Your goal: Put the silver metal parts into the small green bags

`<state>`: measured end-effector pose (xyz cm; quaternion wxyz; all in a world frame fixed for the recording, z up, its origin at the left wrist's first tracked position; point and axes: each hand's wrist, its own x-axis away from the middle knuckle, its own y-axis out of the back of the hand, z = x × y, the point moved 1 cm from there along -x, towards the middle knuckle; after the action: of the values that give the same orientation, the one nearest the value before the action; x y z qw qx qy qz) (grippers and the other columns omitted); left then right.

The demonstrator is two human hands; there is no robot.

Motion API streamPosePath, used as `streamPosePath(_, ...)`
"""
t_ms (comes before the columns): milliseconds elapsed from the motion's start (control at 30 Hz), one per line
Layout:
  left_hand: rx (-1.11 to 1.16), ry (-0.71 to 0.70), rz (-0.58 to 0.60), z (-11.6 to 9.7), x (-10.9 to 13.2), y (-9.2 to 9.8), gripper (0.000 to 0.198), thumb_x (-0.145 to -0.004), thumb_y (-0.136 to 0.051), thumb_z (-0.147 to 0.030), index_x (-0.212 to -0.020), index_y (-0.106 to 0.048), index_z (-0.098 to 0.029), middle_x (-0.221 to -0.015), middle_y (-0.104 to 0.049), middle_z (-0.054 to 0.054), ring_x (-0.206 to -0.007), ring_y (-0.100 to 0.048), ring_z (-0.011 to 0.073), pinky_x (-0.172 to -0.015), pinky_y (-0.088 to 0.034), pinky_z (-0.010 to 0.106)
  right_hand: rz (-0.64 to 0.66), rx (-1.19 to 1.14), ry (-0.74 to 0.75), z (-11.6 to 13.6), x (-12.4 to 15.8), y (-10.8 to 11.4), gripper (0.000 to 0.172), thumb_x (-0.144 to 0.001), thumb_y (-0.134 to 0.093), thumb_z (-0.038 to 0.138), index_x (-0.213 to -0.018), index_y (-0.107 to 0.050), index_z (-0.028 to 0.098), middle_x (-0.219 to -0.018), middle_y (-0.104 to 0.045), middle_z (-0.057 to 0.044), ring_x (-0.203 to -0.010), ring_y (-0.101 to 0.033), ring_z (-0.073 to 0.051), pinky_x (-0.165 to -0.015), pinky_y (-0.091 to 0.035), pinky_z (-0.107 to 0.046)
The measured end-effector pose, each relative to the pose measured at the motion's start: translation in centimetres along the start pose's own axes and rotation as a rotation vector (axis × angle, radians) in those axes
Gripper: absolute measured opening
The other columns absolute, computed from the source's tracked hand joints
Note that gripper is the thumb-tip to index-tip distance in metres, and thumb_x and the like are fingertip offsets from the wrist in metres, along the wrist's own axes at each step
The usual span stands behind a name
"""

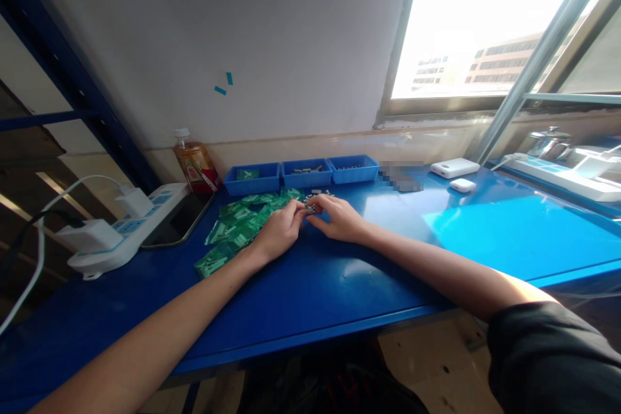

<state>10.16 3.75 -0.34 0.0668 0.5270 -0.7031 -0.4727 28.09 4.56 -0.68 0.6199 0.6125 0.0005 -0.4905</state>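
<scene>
Over the blue worktop (349, 297), left hand (280, 229) and right hand (340, 220) together, both pinched on a small metallic-looking part (309, 209); probably light, stiff, slippery; best held by opposite ends.

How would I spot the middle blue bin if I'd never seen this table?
On the blue table, look along the wall for three blue bins in a row. The middle bin, beyond the left hand and right hand, holds small greyish pieces. Only it has a bin on each side.
</scene>
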Motion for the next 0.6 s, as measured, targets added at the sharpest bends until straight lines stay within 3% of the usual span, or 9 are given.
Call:
streamPosePath(100, -0.048, 0.003, 0.002, -0.1, 0.0, 0.2, 0.033, -0.096, -0.029, -0.037, -0.08, -0.052, -0.02, -0.065, -0.06, 0.0, -0.059, -0.058, 0.0168, -0.06, -0.038, 0.025, -0.012, 0.005, 0.047, 0.2, 0.0, 0.0, 0.021, -0.086, -0.055, 0.029, -0.104, -0.053, 0.019, -0.089, -0.06, -0.004, -0.079, -0.056, -0.015, -0.072, -0.043, -0.025)
streamPosePath(367, -0.044, 0.049, -0.008, -0.5, 0.0, 0.6, 0.045, -0.095, -0.028, -0.043, -0.068, -0.055, -0.019, -0.06, -0.06, 0.002, -0.057, -0.056, 0.0171, -0.056, -0.035, 0.025, -0.021, 0.064, 0.086, 0.2, 0.0, 0.0, 0.018, -0.092, -0.046, 0.031, -0.087, -0.058, 0.018, -0.082, -0.061, -0.005, -0.076, -0.056, -0.015, -0.07, -0.041, -0.025)
streamPosePath(500, -0.013, 0.041, 0.02, -0.6, 0.2, 0.5, 0.046, -0.096, -0.025, -0.045, -0.078, -0.058, -0.018, -0.062, -0.061, 0.001, -0.058, -0.058, 0.0168, -0.058, -0.037, 0.025, -0.047, 0.151, 0.045, -0.7, -1.2, 0.8, 0.019, -0.09, -0.049, 0.031, -0.086, -0.06, 0.017, -0.082, -0.061, -0.005, -0.077, -0.057, -0.016, -0.07, -0.04, -0.026)
streamPosePath(600, -0.041, 0.035, 0.045, -0.4, 0.1, 0.3, 0.04, -0.095, -0.029, -0.045, -0.097, -0.06, -0.019, -0.066, -0.064, 0.001, -0.062, -0.061, 0.0179, -0.06, -0.04, 0.026, -0.139, 0.239, -0.114, -2.5, -4.0, 1.7, 0.025, -0.091, -0.047, 0.035, -0.094, -0.061, 0.016, -0.087, -0.063, -0.006, -0.081, -0.058, -0.018, -0.072, -0.04, -0.027)
